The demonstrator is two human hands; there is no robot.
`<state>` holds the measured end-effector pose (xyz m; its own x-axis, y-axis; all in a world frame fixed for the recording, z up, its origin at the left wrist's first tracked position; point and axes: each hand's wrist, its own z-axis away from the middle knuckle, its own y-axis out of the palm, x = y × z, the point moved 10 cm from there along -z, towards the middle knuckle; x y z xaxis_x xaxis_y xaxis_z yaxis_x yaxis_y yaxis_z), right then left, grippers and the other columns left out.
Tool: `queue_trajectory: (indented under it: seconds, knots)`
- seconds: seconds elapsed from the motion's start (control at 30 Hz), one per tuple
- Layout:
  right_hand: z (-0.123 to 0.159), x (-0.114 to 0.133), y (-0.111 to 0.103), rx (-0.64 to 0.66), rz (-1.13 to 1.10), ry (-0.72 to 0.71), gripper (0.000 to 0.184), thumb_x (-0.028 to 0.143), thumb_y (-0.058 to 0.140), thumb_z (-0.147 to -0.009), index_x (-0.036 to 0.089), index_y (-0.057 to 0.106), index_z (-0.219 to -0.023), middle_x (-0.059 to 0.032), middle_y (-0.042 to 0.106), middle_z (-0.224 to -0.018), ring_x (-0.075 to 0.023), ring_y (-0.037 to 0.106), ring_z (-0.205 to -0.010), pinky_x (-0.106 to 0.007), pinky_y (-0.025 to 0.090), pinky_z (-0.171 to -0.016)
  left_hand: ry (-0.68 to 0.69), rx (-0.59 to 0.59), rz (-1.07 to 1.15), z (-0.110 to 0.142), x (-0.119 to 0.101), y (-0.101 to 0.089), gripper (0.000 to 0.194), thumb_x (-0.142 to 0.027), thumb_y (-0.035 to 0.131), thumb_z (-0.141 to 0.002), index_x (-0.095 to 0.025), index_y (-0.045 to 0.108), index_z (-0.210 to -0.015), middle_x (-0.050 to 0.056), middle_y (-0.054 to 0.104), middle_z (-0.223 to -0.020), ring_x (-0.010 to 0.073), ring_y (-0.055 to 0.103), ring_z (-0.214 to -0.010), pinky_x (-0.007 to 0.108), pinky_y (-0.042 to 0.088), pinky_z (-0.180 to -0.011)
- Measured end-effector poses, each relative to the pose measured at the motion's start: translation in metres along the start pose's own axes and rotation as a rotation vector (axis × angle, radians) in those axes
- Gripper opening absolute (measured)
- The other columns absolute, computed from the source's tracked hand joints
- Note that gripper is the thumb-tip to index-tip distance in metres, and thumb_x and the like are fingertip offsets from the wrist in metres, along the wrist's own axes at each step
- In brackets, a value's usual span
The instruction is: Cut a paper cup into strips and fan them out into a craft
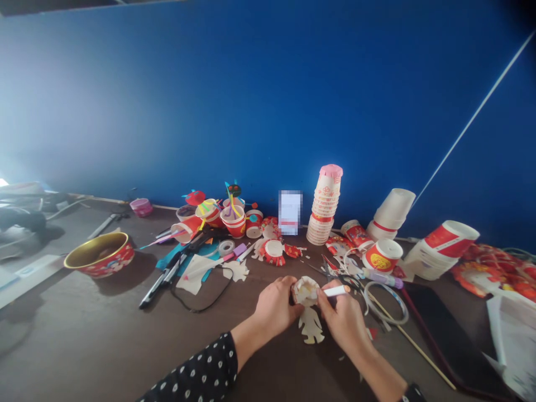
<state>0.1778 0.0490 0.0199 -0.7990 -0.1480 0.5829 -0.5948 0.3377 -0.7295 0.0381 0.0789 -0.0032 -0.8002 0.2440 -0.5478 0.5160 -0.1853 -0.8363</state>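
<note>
A cut paper cup (310,321) with a ragged round top and a figure-shaped lower part is between my hands, near the middle of the table. My left hand (278,304) is closed on the left edge of its round part. In my right hand (341,312) is a white marker (335,291) with an orange end pointing right; my fingertips are close to the cup's right edge. The marker's other end is hidden by my fingers. Just beyond lie red and white paper cup pieces (274,252).
Paper cups rise in a tall stack (325,204) at the back. A gold-rimmed bowl (100,254) stands left, near a tripod-like black stick (161,282). To the right lie a clear tape ring (405,307), a thin wooden stick (422,349) and a dark tablet (452,340).
</note>
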Motion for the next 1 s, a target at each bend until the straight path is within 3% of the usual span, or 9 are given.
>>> queue_trajectory:
  seconds: [0.47,0.73,1.0]
  knots:
    - [0.005,0.017,0.002,-0.003,0.039,-0.112,0.033,0.043,0.036,-0.087,0.019,0.053,-0.072,-0.0047,0.063,-0.065,-0.0188,0.063,-0.057,-0.024,0.04,-0.052,0.01,-0.027,0.022,0.001,-0.002,-0.004,0.041,-0.026,0.062,-0.061,-0.023,0.055,-0.1,0.002,0.062,-0.088,0.019,0.058,-0.082,0.025,0.042,-0.071]
    - [0.001,-0.028,0.004,-0.038,-0.302,0.198,0.034,0.049,0.042,-0.082,0.021,0.047,-0.064,-0.0044,0.062,-0.052,-0.0192,0.061,-0.049,-0.026,0.046,-0.049,0.018,0.002,0.001,0.002,-0.003,-0.003,0.044,-0.029,0.063,-0.062,-0.021,0.054,-0.105,0.004,0.061,-0.096,0.0205,0.058,-0.086,0.026,0.042,-0.074]
    - [-0.001,-0.025,0.005,-0.016,-0.291,0.191,0.036,0.052,0.043,-0.08,0.021,0.05,-0.064,-0.0057,0.063,-0.053,-0.0213,0.063,-0.052,-0.026,0.046,-0.048,-0.004,0.013,-0.003,0.002,-0.003,-0.003,0.045,-0.028,0.063,-0.063,-0.02,0.054,-0.107,0.005,0.061,-0.098,0.0209,0.058,-0.087,0.027,0.042,-0.076]
